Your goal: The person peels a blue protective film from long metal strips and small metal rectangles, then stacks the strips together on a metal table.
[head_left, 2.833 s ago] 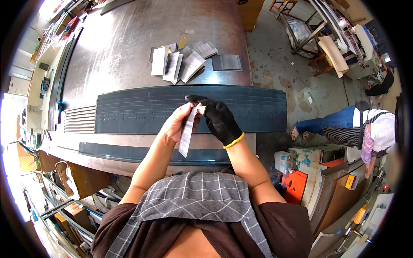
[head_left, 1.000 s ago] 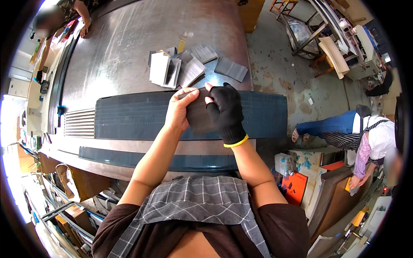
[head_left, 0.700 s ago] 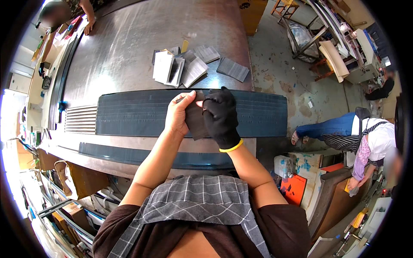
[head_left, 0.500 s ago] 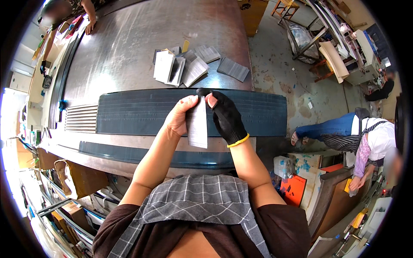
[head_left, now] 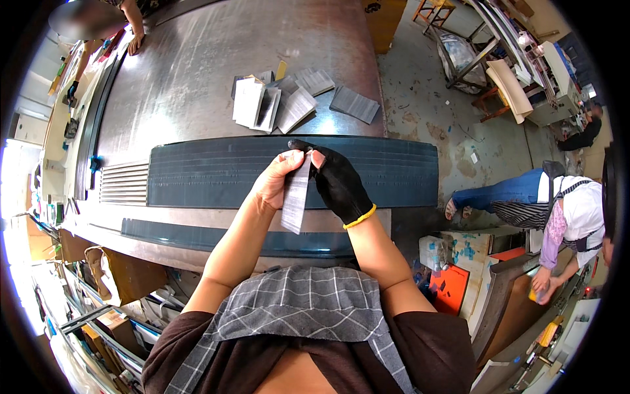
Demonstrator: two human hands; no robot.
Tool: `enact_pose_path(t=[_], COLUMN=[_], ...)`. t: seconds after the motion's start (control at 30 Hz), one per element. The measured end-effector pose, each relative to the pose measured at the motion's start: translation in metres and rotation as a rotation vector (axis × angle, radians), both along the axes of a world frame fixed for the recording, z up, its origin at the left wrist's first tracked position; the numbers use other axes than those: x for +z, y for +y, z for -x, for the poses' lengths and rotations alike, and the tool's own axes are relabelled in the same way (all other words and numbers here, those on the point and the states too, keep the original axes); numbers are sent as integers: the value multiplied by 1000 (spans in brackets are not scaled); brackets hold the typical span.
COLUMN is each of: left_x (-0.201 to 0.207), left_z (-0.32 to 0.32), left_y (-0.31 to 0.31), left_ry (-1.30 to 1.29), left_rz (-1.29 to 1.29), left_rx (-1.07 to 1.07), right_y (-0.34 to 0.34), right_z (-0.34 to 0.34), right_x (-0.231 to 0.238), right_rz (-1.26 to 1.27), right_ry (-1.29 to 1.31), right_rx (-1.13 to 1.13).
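My bare left hand [head_left: 275, 178] pinches the upper end of a narrow grey printed slip [head_left: 296, 200], which hangs down toward me at a slight tilt. My right hand [head_left: 340, 186] wears a black glove with a yellow cuff; its thumb tip is bare. Thumb and fingers of that hand close on the slip's top edge, beside the left fingertips. Beneath both hands lies a long dark blue-black ribbed strip [head_left: 216, 172]. Beyond it, fanned piles of similar grey slips [head_left: 296, 110] sit on the metal table [head_left: 197, 72], with a separate pile [head_left: 354, 104] to their right.
A second dark strip [head_left: 190, 232] lies along the table's near edge. To the right, a person in a white top [head_left: 581, 207] bends over a brown panel [head_left: 508, 315]. Another person's arm [head_left: 134, 29] rests at the table's far left. A wooden chair [head_left: 433, 12] stands far right.
The slip has swung, its lower end now further left and slightly lower. My right hand has shifted a little left and down, its fingers closer to my left hand.
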State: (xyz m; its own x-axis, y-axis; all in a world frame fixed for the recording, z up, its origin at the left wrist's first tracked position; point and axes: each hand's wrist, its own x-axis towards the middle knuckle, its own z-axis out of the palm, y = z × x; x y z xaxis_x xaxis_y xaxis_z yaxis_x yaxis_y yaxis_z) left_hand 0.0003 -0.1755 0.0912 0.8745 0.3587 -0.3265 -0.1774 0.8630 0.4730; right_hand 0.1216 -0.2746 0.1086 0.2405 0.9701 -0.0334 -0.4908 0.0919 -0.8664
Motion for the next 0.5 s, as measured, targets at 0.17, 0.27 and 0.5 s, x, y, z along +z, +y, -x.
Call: enact_pose_path(t=[0.17, 0.27, 0.5], left_x=[0, 8, 2], left_z=[2, 1, -3], left_y=[2, 0, 6], left_ry=[-5, 73, -7], left_rz=[5, 7, -33], left_rx=[-13, -8, -60], right_y=[2, 2, 4], right_z=[3, -3, -7], right_x=[4, 8, 4], right_rz=[61, 76, -7], right_ry=[28, -91, -5], right_rx=[-5, 37, 31])
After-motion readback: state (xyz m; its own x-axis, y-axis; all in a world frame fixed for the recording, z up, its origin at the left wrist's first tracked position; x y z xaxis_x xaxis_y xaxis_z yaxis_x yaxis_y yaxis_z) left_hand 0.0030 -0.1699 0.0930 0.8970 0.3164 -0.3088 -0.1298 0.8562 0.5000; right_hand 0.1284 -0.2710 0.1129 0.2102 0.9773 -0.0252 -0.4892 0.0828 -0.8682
